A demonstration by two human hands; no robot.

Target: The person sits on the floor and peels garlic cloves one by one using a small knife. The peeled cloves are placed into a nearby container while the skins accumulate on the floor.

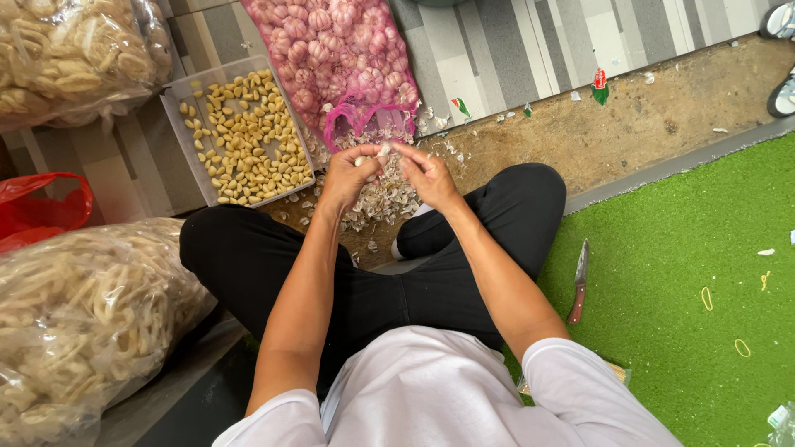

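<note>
Garlic clove (383,151), small and pale, is being pinched between the fingertips of both hands, just above a heap of papery garlic skins (383,199) lying on the brown floor (662,108). The left hand (348,175) is curling closed around the clove from one side, thumb and forefinger pressing on it; the right hand (429,175) is closing on it from the other side, fingers bent in tight. Whether the skin is on or off the clove is too small to tell.

Both forearms are reaching forward over crossed legs in black trousers (248,257). Just beyond the hands, a pink net sack of whole garlic bulbs (335,54) is lying open at its mouth. Beside it, toward the left, a clear plastic tray (178,124) is holding many peeled yellowish cloves (248,136). Further left, two big clear bags of pale ring-shaped crackers (83,323) are sitting, with a red plastic bag (41,215) between them. To the right, a knife (578,281) with a reddish handle is lying on green artificial turf (687,248), well apart from the hands, and a few yellow rubber bands (706,298) are scattered further out.
</note>
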